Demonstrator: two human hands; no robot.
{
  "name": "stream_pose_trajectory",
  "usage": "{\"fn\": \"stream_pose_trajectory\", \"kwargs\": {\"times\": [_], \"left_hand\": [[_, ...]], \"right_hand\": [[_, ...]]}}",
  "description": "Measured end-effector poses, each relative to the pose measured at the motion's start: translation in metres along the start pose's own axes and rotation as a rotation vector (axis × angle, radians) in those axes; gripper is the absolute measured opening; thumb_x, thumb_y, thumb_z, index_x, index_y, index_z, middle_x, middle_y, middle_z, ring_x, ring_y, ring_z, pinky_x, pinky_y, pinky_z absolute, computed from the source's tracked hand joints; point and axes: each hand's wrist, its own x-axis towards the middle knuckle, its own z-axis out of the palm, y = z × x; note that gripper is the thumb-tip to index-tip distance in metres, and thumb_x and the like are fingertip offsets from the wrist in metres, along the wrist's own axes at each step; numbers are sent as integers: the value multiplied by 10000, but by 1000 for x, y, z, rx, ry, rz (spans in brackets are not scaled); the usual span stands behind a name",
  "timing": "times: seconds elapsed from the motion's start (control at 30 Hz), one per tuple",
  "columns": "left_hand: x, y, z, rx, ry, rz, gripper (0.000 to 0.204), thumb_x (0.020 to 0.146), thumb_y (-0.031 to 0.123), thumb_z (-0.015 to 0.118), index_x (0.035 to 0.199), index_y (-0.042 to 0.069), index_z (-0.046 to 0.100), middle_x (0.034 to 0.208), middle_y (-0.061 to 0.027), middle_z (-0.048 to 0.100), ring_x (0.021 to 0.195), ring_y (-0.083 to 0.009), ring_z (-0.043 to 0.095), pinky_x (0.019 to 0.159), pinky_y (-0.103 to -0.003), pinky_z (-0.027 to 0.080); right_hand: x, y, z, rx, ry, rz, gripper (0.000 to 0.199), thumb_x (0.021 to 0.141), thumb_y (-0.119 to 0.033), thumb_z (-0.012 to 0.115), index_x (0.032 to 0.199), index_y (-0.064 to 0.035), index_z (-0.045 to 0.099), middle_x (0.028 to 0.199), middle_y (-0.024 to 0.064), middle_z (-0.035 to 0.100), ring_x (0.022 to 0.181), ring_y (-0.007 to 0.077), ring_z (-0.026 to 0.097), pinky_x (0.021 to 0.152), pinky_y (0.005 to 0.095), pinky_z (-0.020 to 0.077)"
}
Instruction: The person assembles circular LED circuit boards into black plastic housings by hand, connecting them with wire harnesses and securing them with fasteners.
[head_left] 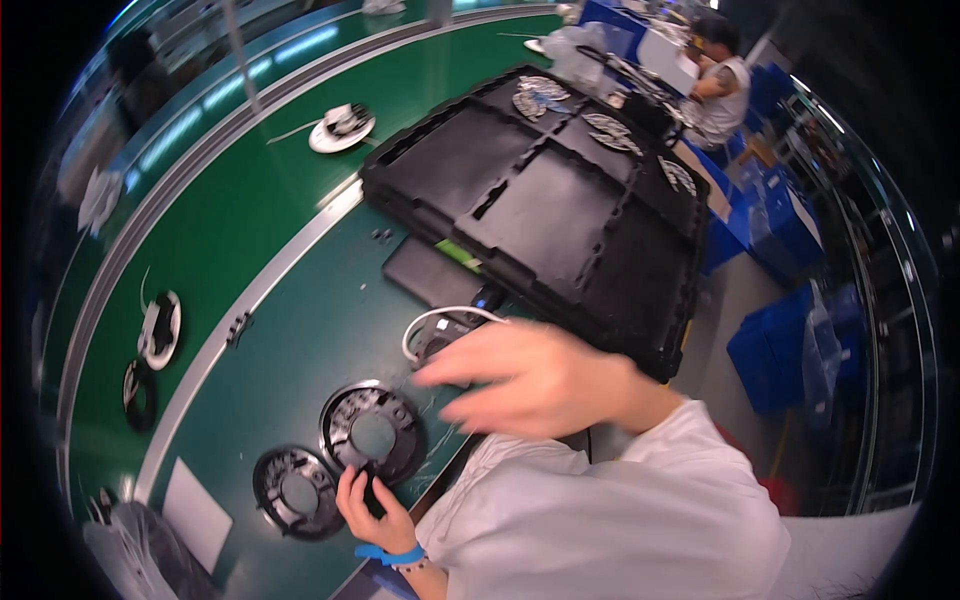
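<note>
Left hand (372, 508) on round black part (372, 434), blurred right hand (525, 377) above green bench (300, 330).

Head-worn fisheye, looking down, close over workbench (300, 330)

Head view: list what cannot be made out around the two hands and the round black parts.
- Right hand: motion-blurred; whether it holds anything cannot be told.
- Left hand: its grip on the nearer round black part is partly hidden by its own fingers.
- White cable: its far end is hidden behind the right hand.
- Black tray: the small pieces along its far edge are too small to identify.
</note>
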Motion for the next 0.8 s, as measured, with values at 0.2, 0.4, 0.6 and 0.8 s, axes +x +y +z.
{"fn": "stream_pose_trajectory", "kwargs": {"times": [0.2, 0.4, 0.6, 0.8], "left_hand": [[-9, -6, 2, -15, 77, 6, 76, 759, -75, 535, 831, -52, 543, 951, -158, 578, 840, -292, 561, 755, -362, 450], [-8, -13, 8, -44, 82, -1, 60, 785, -74, 504, 835, -71, 537, 958, -155, 576, 862, -259, 549, 776, -335, 436], [-7, -15, 8, -31, 120, -26, 68, 779, -92, 496, 830, -67, 533, 945, -156, 576, 855, -256, 548, 776, -329, 436], [-11, -3, 1, 79, 134, -58, 109, 718, -97, 523, 791, -24, 557, 936, -164, 579, 815, -291, 562, 729, -346, 453]], "right_hand": [[-95, 119, -200, -954, 55, 805, 105, 701, -78, 581, 779, -28, 630, 851, 143, 617, 828, 293, 584, 744, 357, 461], [-237, 235, -262, -1023, 348, 1517, 179, 685, -156, 620, 840, -73, 659, 905, 192, 618, 887, 330, 594, 800, 398, 467], [-231, 243, -240, -1098, 493, 1686, 184, 744, -118, 581, 911, -68, 643, 975, 188, 602, 939, 328, 578, 804, 416, 469], [-211, 218, -240, -1372, 482, 1113, 290, 646, -155, 531, 901, -56, 628, 879, 193, 612, 806, 356, 596, 724, 421, 466]]}}
